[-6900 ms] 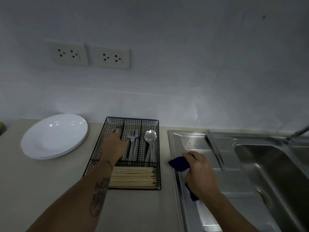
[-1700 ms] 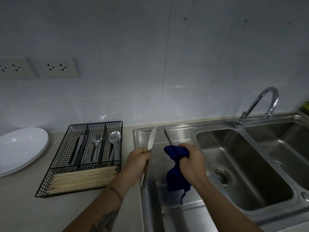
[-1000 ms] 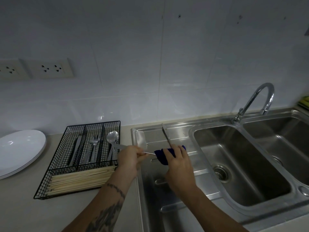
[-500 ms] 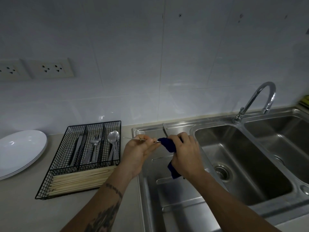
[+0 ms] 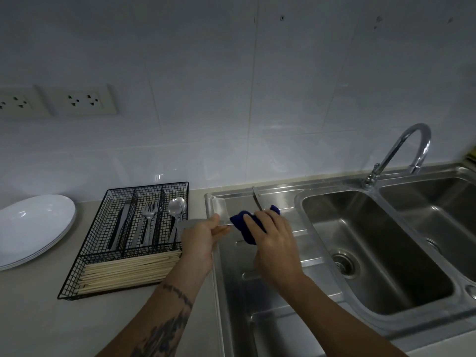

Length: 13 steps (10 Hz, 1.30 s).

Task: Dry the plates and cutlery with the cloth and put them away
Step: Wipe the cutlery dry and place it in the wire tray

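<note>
Left hand [image 5: 199, 238]: fingers curled round a table knife [image 5: 192, 223], held level over the left edge of the drainboard [image 5: 270, 279]. A length of the metal sticks out to the left of the fist; the other end runs right into the cloth.

Right hand [image 5: 274, 243]: just to the right of the left hand, nearly touching it. It grips a dark blue cloth [image 5: 243, 225], which is bunched round the knife at the point where the two hands meet. Part of the cloth shows above the knuckles and part hangs below the fingers.

Second knife [image 5: 257, 200]: behind the two hands, lying on the drainboard with its far end toward the wall; its near end is hidden by the cloth and right hand.

Wire cutlery tray [image 5: 103, 266]: on the counter [image 5: 33, 318], left of the left hand and close to it. Back compartments, left to right: knives [image 5: 121, 222], forks [image 5: 148, 222], spoons [image 5: 177, 210]. Front compartment: a packed layer of pale wooden chopsticks [image 5: 128, 269] lying crosswise.

Stack of white plates [image 5: 31, 225]: further left of the tray, at the picture's edge.

Sink basin [image 5: 373, 253]: right of the right hand, with a drain [image 5: 343, 264] in its floor. Curved tap [image 5: 401, 153] behind it; a second basin [image 5: 438, 215] beyond.

Two wall sockets [image 5: 82, 100]: on the tiles, above the tray.
</note>
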Each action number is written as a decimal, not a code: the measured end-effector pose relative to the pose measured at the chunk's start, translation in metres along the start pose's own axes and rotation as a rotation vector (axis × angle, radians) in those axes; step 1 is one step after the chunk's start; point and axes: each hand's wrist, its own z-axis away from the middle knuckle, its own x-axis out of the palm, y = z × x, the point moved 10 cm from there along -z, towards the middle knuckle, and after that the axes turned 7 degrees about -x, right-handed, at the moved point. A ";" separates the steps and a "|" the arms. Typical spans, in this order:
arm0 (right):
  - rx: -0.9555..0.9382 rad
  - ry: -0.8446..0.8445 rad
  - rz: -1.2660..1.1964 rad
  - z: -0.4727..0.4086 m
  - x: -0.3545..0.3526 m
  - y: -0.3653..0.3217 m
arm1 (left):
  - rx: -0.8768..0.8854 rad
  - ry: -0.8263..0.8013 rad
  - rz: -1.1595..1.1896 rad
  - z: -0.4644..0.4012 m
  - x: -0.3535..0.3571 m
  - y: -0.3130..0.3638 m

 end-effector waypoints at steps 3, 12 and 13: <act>-0.022 -0.103 -0.059 -0.005 0.030 -0.011 | 0.156 0.119 0.072 -0.002 -0.049 0.034; -0.137 -0.098 -0.203 -0.094 0.104 -0.095 | 0.103 0.565 -0.755 -0.145 -0.228 0.169; -0.121 -0.123 -0.205 -0.094 0.110 -0.092 | 0.114 0.566 -0.883 -0.142 -0.223 0.162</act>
